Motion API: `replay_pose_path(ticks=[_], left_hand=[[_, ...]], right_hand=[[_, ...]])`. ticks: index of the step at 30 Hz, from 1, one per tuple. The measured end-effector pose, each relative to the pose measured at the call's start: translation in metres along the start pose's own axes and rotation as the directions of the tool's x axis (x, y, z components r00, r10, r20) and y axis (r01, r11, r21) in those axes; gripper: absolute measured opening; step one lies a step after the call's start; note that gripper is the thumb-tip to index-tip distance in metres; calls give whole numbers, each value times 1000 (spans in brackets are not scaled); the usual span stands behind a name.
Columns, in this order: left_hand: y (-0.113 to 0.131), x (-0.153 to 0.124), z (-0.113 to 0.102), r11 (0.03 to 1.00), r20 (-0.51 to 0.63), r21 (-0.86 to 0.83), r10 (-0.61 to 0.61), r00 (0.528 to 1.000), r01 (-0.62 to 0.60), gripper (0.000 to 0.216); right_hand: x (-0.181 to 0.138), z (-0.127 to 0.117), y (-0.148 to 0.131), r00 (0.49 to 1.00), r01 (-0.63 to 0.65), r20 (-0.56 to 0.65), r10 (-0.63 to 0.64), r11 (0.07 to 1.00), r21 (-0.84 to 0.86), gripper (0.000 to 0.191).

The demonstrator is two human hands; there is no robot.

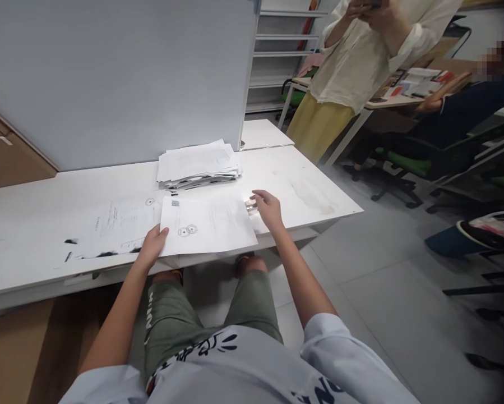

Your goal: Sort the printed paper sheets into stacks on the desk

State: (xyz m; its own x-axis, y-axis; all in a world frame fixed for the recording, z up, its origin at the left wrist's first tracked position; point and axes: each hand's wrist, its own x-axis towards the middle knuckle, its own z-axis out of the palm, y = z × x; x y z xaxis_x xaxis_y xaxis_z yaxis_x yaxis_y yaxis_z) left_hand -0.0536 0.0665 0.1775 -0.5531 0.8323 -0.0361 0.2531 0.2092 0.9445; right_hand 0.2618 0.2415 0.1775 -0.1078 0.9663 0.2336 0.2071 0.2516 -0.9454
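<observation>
My left hand (154,244) grips the lower left edge of a white printed sheet (218,221), its thumb on top. The sheet bears round stamps and a square code, and it reaches past the table's front edge. By the sheet's right edge, my right hand (269,210) has bent fingers at a small shiny thing (250,206), too small to name. Partly under the held sheet, to the left, lies another printed page (121,221) with dark smudges. Behind both is an uneven stack of papers (199,164).
The white table (16,241) runs along a grey partition (121,84). A cardboard box (12,148) stands at the left. One standing person (348,62) and one seated person (457,118) are beyond the table. A blue bin (457,241) sits on the floor at right.
</observation>
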Motion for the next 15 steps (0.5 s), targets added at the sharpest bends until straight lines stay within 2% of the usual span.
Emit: replay_pose_path(ticks=[2,4,8,12,15], left_hand=[[0,1,2,999,17,17,28,999,-28,35],[-1,3,5,999,9,36,18,1000,-18,37],[-2,4,13,998,-15,-11,-56,998,56,36],[0,-1,22,998,19,-38,-46,999,47,39],[1,-9,22,998,-2,19,-61,998,61,42]], right_hand=[[6,-8,5,988,149,-12,-153,975,-164,34],[10,-11,17,965,259,54,-257,904,-339,37],[7,-6,46,936,352,205,-287,787,-506,46],[-1,-3,60,923,385,232,-307,742,-549,49],[-4,-4,60,920,392,240,-310,723,-569,52]])
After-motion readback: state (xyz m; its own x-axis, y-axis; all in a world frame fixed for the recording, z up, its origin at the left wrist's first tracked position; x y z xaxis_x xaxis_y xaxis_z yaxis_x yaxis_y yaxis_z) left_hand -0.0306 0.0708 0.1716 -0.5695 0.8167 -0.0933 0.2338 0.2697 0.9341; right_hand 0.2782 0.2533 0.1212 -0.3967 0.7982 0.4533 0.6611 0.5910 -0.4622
